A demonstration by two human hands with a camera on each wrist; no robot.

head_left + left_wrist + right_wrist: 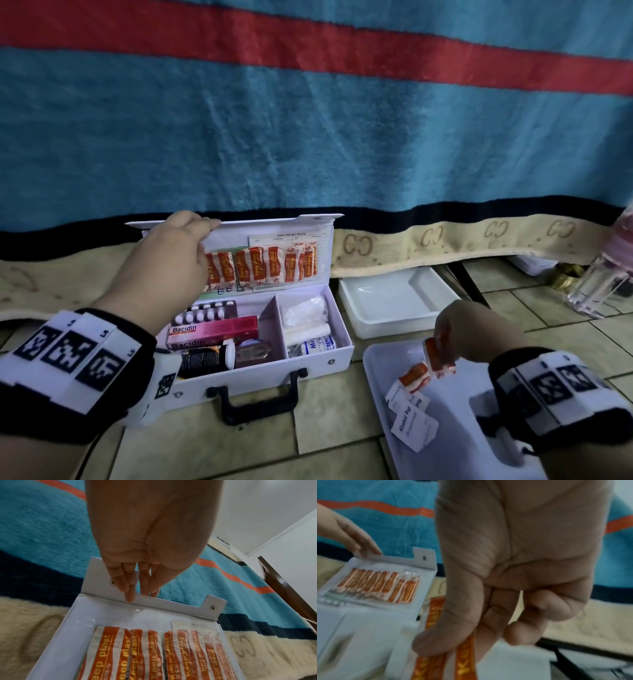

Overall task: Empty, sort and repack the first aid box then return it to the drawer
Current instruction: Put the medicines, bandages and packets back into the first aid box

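The white first aid box (260, 373) stands open on the tiled floor, its lid (274, 224) upright against the blanket. My left hand (209, 229) pinches the lid's top flap (171, 604), fingers (130, 595) on the flap. Several orange-and-white plaster strips (267, 265) (154, 655) sit in the lid pocket. My right hand (445, 330) pinches a few plaster strips (436, 356) (464, 662) above a white tray (380, 370), where another plaster and alcohol pads (414, 428) lie. The box holds a Bacidin carton (212, 330), a blister pack (205, 311), a dark bottle (205, 358) and a bandage roll (315, 344).
A second white tray (394, 301) sits behind the near one, partly under the bed. A clear glass bottle (596, 287) stands at the far right. The blue, red-striped blanket (308, 137) hangs down behind the box.
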